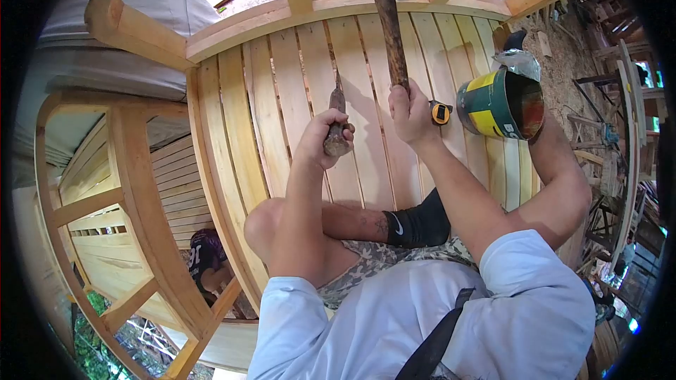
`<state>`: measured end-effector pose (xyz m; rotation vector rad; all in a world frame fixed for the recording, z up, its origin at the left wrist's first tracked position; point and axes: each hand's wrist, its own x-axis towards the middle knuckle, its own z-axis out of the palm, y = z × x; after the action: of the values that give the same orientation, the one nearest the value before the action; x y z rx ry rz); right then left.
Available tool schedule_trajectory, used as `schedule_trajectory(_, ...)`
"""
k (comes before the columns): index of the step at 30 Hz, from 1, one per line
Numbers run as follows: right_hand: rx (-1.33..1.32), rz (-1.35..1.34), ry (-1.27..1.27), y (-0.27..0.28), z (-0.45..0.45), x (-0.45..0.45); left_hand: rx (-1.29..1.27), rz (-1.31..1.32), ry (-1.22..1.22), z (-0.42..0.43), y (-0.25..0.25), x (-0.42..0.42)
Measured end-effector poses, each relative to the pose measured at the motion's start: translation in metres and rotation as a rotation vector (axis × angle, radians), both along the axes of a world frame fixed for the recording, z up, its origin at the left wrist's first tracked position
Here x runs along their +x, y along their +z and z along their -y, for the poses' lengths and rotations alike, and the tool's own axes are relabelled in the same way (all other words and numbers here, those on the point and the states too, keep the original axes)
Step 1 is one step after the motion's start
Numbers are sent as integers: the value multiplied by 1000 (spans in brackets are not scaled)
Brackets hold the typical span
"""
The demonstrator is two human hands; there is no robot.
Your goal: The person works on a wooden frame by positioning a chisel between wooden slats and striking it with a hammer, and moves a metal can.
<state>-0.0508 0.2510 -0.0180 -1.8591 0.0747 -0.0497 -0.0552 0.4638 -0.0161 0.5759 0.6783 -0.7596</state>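
Note:
My left hand [325,139] is closed round the handle of a pointed tool [337,102], its narrow tip directed away from me over the wooden slats [282,98]. To the right of it, my right hand [412,114] grips the dark wooden handle of a hammer [391,35]. The hammer's claw head is raised at the top of the view, beyond the slats' far rail. A yellow and black tape measure [441,113] lies on the slats just right of my right hand. The pointed tool's tip seems close to a gap between slats; contact cannot be made out.
A green and yellow can [501,104] lies tilted at the right, near my leg. Wooden rails [246,28] and posts edge the slatted surface. Another wooden frame [134,204] stands at the left, with a person [206,264] low behind it. Timber is stacked at far right.

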Motion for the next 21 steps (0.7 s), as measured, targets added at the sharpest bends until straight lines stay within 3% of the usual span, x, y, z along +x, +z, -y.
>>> schedule_trajectory(2, -131, -47, -5, -38, 5, 3, -27, 12, 5, -5, 1, -1)
schedule_trajectory(6, -425, -229, 36, -39, 20, 23, -63, 25, 17, -6, 2, -7)
schedule_trajectory(7, -372, -180, 17, -8, 10, 9, -52, 25, 16, -7, 4, -9)
schedule_trajectory(10, -190, -77, 10, -26, 7, -4, -84, 28, 47, -7, 15, -21)
schedule_trajectory(12, -191, -74, 24, -44, 8, 4, -30, 69, 26, -12, 22, -29)
schedule_trajectory(15, -390, -312, 20, -50, 14, 26, -37, 121, 13, -23, 30, -35)
schedule_trajectory(18, -473, -107, -46, -73, 30, 7, -10, 286, 22, -33, 34, -37)
schedule_trajectory(21, -342, -310, -29, -100, 52, -16, 79, 258, 131, -41, 42, -34)
